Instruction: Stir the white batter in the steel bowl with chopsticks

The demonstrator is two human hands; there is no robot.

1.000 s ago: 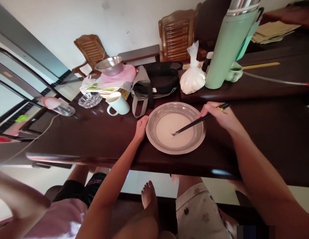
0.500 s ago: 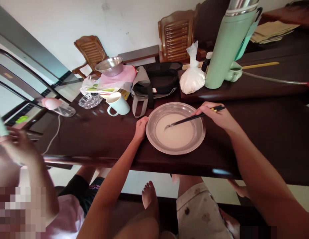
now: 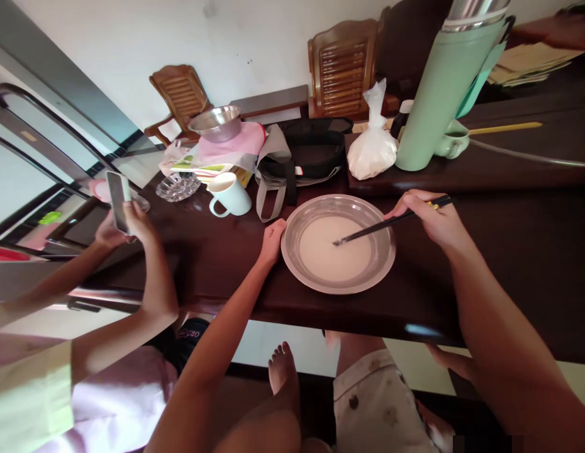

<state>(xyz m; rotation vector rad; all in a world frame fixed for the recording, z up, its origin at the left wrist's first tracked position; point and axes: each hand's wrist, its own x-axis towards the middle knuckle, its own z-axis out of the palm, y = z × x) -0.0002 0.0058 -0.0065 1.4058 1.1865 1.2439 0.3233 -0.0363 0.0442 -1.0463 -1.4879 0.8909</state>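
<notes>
Two hands busy: right hand (image 3: 431, 215), fingers clamped round black chopsticks (image 3: 370, 231), tips in cloudy liquid (image 3: 334, 261); left hand (image 3: 272, 241) against rim of bowl (image 3: 338, 289) on bench (image 3: 212, 258), can't tell if pinching. Best: bowl steady, circles slow, tips low.

A plain white wall (image 3: 273, 38) with small dark specks is filling the rear of the room, while a grey, flat upright surface (image 3: 42, 69) is slanting across the upper left above a black strip (image 3: 125, 148) along the wall's foot. Two brown wooden armchairs, one at left (image 3: 182, 94) and one at centre right (image 3: 342, 69), are showing slatted backs, with a low, grey-topped bench (image 3: 273, 97) standing between them. A glossy dark-brown wooden table (image 3: 202, 264) is spanning the foreground, its front edge catching a bluish-white highlight (image 3: 422, 329). Pale, smooth flooring (image 3: 261, 343) is showing beneath.
</notes>
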